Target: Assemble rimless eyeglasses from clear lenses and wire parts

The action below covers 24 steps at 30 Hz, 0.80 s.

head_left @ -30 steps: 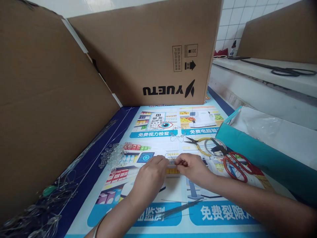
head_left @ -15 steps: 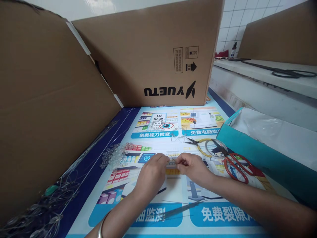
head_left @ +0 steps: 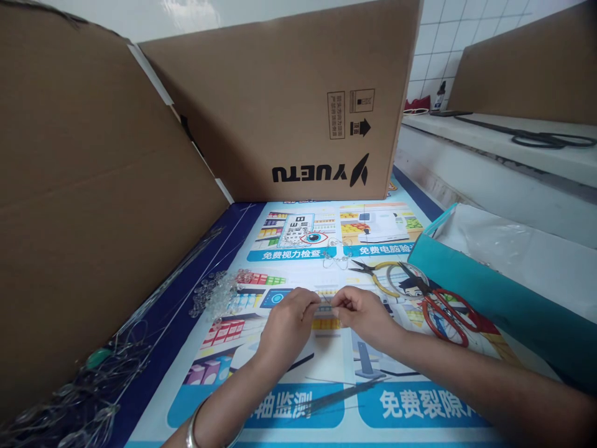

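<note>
Close together over the printed mat [head_left: 326,351], my left hand [head_left: 290,320] and my right hand [head_left: 362,316] each have thumb and fingertips pinched. A thin wire [head_left: 325,304] runs between the two pinches; its ends are hidden by the fingers. Clear beads [head_left: 215,295] lie in a loose pile left of my left hand. Beyond my hands rests a looped wire piece with beads [head_left: 336,254]. Pliers with yellow handles [head_left: 383,278] and red-handled scissors [head_left: 450,313] lie to the right of my right hand. Straight cut wires [head_left: 342,397] are bundled in front of me.
Tall cardboard panels [head_left: 242,112] stand at the left and back. A teal box [head_left: 494,280] with clear plastic inside sits at the right. Tangled beaded wires [head_left: 88,398] lie at the lower left. Large dark scissors [head_left: 536,134] rest on the ledge [head_left: 504,155].
Both hands stay almost in place, still pinching the wire. The fingers of my left hand have shifted very slightly; the view has moved a touch.
</note>
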{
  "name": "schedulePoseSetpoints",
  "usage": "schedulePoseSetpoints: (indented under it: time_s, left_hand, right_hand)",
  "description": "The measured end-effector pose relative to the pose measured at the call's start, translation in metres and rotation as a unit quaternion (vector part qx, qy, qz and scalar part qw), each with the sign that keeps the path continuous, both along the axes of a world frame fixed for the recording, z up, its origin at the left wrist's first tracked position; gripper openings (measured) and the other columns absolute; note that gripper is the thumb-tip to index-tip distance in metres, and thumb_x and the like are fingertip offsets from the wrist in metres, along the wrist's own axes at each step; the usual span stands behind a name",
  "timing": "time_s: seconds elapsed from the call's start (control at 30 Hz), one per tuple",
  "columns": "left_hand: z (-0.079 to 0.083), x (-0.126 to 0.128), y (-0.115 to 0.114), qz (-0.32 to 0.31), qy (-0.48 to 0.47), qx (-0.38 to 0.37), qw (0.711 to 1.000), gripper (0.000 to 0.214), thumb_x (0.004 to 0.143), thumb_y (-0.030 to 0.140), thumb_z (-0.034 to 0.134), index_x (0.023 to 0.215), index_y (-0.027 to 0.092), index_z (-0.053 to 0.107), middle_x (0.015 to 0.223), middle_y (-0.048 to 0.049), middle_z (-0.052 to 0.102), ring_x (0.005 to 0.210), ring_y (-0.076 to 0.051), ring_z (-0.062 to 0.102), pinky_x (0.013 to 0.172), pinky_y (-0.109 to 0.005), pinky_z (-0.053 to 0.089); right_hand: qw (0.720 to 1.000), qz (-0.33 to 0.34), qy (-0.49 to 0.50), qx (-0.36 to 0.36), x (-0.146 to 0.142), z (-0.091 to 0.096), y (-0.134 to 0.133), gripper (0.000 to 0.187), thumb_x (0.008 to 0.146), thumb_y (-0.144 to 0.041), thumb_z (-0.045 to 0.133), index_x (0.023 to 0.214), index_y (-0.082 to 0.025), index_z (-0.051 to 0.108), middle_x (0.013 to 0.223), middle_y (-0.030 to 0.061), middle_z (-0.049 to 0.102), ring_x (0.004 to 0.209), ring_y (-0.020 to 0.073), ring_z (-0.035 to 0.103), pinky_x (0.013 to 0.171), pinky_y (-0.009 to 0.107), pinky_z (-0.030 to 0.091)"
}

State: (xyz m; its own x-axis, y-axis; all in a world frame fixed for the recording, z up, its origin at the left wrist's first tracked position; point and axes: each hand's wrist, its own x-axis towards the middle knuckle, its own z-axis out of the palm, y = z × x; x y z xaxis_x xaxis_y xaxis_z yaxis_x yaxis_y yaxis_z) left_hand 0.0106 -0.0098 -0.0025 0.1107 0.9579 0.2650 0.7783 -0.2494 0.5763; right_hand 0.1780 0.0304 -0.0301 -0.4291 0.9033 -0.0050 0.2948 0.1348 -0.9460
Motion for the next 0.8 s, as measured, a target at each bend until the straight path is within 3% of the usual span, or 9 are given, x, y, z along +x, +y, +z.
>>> schedulePoseSetpoints:
  time_s: [0.37,0.6,0.8]
  left_hand:
    - [0.0,0.003,0.003,0.05,-0.116,-0.07,0.99,0.014,0.076,0.019,0.047,0.076,0.02,0.061,0.076,-0.0005,0.063,0.073,-0.016,0.057,0.066,-0.027,0.042]
    - [-0.009,0.004,0.004,0.076,-0.247,-0.103,0.96,0.01,0.072,0.024,0.054,0.072,0.018,0.063,0.067,-0.0002,0.063,0.065,-0.015,0.056,0.059,-0.024,0.042]
    - [-0.014,0.007,0.003,0.048,-0.332,-0.151,0.93,0.011,0.075,0.026,0.055,0.073,0.016,0.06,0.062,0.0009,0.058,0.06,-0.013,0.053,0.059,-0.023,0.041]
  right_hand:
    - [1.0,-0.012,0.026,0.008,0.0,0.007,-0.001,0.005,0.072,-0.018,0.052,0.076,-0.018,0.055,0.063,-0.0038,0.053,0.059,0.01,0.051,0.055,0.022,0.041]
    - [0.998,-0.012,0.06,-0.013,0.0,0.005,0.0,0.004,0.073,-0.02,0.053,0.076,-0.018,0.054,0.063,-0.0037,0.052,0.057,0.0098,0.051,0.054,0.022,0.041]
    - [0.995,-0.017,0.092,-0.047,-0.001,0.008,-0.001,0.006,0.072,-0.022,0.055,0.075,-0.017,0.052,0.06,-0.0041,0.052,0.055,0.0095,0.05,0.053,0.022,0.042]
